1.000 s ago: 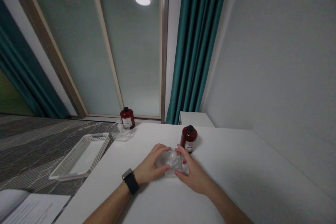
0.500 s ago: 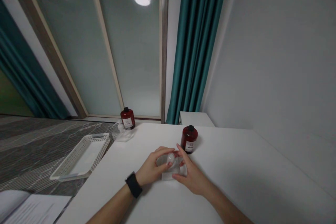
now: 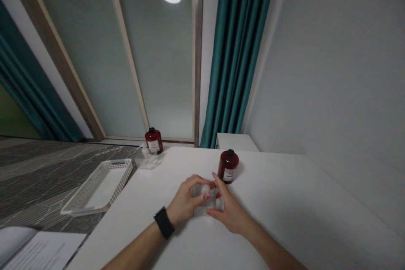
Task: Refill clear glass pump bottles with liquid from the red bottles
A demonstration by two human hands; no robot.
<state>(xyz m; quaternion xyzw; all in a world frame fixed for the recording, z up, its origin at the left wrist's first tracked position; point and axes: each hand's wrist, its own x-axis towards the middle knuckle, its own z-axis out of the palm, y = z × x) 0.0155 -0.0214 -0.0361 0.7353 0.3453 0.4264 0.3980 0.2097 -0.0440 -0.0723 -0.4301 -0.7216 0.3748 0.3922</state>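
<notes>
Near the middle of the white table point(image 3: 268, 215), my two hands close around a clear plastic packet point(image 3: 202, 210) with a whitish rounded piece at its top. My left hand point(image 3: 186, 200) grips it from the left, thumb and fingers curved over the rounded piece. From the right, my right hand point(image 3: 229, 209) holds its side between thumb and fingers. Just behind my right fingertips stands a dark red bottle point(image 3: 228, 164) with a black cap and white label. The packet's exact shape is partly hidden by my fingers.
A second dark red bottle point(image 3: 153, 140) stands at the table's far left corner, beside another clear packet point(image 3: 148, 160) with a whitish piece in it. Beyond the left edge are a white perforated basket point(image 3: 118, 185) and an open book point(image 3: 41, 251). A white cabinet point(image 3: 237, 141) stands behind.
My left fingers and thumb have shifted slightly over the rounded piece. The right hand stays almost in place on the packet, and the bottles have not moved.
</notes>
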